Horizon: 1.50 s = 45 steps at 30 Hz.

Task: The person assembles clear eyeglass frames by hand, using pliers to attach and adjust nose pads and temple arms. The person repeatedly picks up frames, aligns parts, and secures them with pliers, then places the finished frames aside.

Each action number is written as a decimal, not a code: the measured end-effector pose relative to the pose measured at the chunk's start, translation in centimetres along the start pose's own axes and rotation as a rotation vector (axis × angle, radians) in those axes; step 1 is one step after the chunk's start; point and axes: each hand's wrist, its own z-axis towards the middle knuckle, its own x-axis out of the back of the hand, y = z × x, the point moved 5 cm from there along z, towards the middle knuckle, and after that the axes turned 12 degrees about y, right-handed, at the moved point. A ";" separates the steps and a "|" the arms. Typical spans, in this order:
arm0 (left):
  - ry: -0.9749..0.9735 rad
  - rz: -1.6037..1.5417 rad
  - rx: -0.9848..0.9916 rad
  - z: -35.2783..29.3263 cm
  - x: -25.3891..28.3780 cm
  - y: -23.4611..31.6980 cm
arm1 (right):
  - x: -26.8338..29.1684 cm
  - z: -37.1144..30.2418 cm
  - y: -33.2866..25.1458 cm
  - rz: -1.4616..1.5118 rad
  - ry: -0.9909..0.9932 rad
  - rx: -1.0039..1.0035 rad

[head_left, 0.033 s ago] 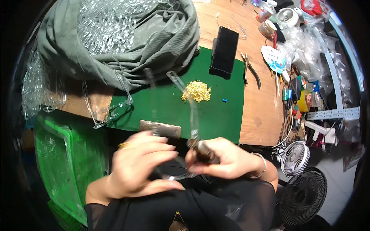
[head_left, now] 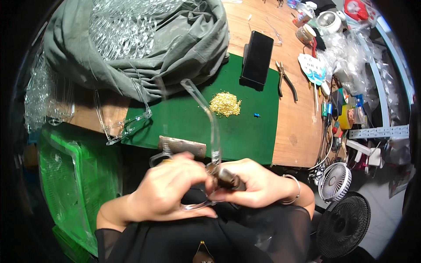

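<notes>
Clear plastic eyeglass frames (head_left: 213, 131) are between my hands, low in front of the table edge, one arm pointing up and away. My left hand (head_left: 164, 190) is closed on the frame's left side, its fingertips near the hinge. My right hand (head_left: 256, 184) is wrapped round a dark, worn metal tool (head_left: 230, 179), kind unclear, whose end meets the hinge area. Fingers hide the contact. The frame's other arm is blurred. Beyond lie a heap of tiny gold-coloured pieces (head_left: 225, 104) and a small blue piece (head_left: 256, 115) on a green mat (head_left: 250, 140).
A grey cloth sack (head_left: 193, 57) full of clear frames stands far left, other clear glasses (head_left: 131, 127) beside it. A worn metal bar (head_left: 182, 145) sits at the table edge. A black phone (head_left: 257, 59) and pliers (head_left: 286, 81) lie right; a green crate (head_left: 79, 175) stands lower left.
My left hand has moved right, its fingers closing in at the hinge by the tool. The frame's upright arm has tilted and shifted slightly left.
</notes>
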 end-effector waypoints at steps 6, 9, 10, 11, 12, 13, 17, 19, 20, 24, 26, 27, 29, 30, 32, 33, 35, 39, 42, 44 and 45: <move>0.099 -0.191 0.130 -1.6 0.0 -2.3 | 2.0 0.1 1.5 -0.399 0.260 0.136; 0.217 -0.313 0.146 -2.4 1.0 -3.7 | 4.9 -0.7 5.3 -0.754 0.474 0.096; 0.237 -0.454 0.129 -2.7 1.1 -4.3 | 5.5 -0.7 6.4 -0.858 0.528 0.042; 0.255 -0.541 0.183 -2.5 0.7 -4.8 | 5.6 -0.2 7.5 -0.959 0.528 0.036; 0.273 -0.627 0.238 -2.2 0.2 -5.3 | 5.5 0.6 8.3 -1.060 0.526 0.030; 0.313 -0.747 0.336 -2.9 -1.0 -6.2 | 5.1 1.6 8.6 -1.161 0.510 0.081; 0.400 -0.747 0.285 -2.6 0.0 -6.8 | 4.7 3.9 10.1 -1.464 0.494 -0.031; 0.356 -0.701 0.298 -3.3 0.8 -7.1 | 4.3 3.3 9.8 -1.368 0.471 -0.027; 0.328 -0.717 0.281 -3.3 1.0 -7.1 | 4.4 3.0 9.5 -1.321 0.456 -0.022; 0.251 -0.549 0.264 -2.6 0.6 -6.8 | 6.8 3.0 8.6 -1.070 0.608 0.027; 0.166 -0.438 0.194 -1.4 0.3 -7.0 | 8.0 3.3 9.2 -1.020 0.691 0.011; 0.149 -0.394 0.192 -1.2 0.1 -7.1 | 8.6 3.7 10.2 -1.028 0.706 0.018; 0.121 -0.350 0.211 -1.1 -0.1 -7.5 | 8.4 4.7 11.5 -1.086 0.709 0.065; 0.114 -0.363 0.228 -1.0 -0.2 -7.6 | 8.2 4.6 11.2 -1.079 0.739 0.082; 0.132 -0.389 0.303 -1.7 -0.3 -7.7 | 8.4 4.7 12.0 -1.024 0.761 0.058; 0.147 -0.411 0.350 -2.1 -0.4 -7.8 | 8.3 4.9 12.0 -1.009 0.741 0.036; 0.164 -0.437 0.371 -2.2 -0.8 -8.0 | 8.2 5.2 12.1 -1.045 0.734 0.025; 0.270 -0.441 0.400 -2.0 -1.6 -7.8 | 8.3 5.6 11.9 -1.048 0.675 -0.082; 0.259 -0.409 0.456 -1.0 -1.2 -7.7 | 8.5 5.2 11.6 -1.071 0.654 -0.086; 0.251 -0.495 0.540 -0.9 -1.6 -7.7 | 8.4 4.7 10.6 -0.821 0.714 -0.054; 0.238 -0.458 0.480 -0.5 -1.4 -7.6 | 8.3 4.3 9.7 -0.661 0.725 -0.084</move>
